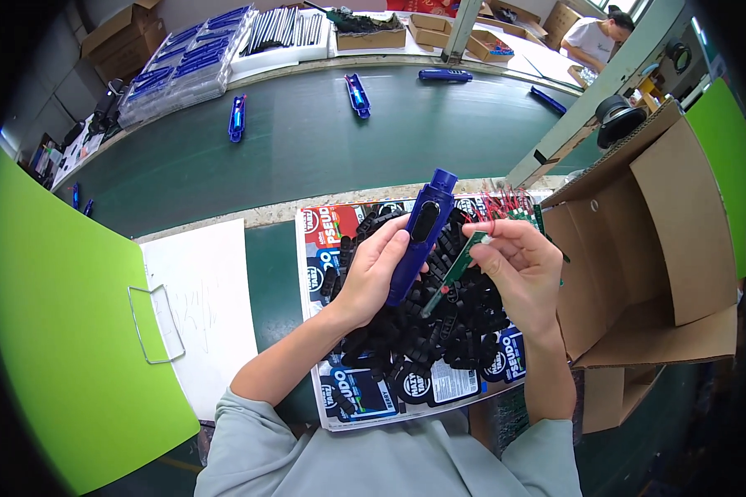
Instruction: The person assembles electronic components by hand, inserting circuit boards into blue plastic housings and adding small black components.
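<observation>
Blue tubular plastic casing [414, 250], gripped in the left hand [371, 273]. Slim green circuit board [454, 275], pinched in the right hand [526, 277], just beside the casing. Step in hand (judged by posture): matching board to casing; next move calls for careful alignment. Small black plastic pieces [464, 327], heaped below both hands on flat printed cardboard [365, 396]. Open brown cardboard box [680, 215], right of the right hand; contents not made out. Beyond the left hand: clear plastic trays [174, 103] of blue parts [203, 56]; white tray [278, 60] of silver rods [282, 29].
</observation>
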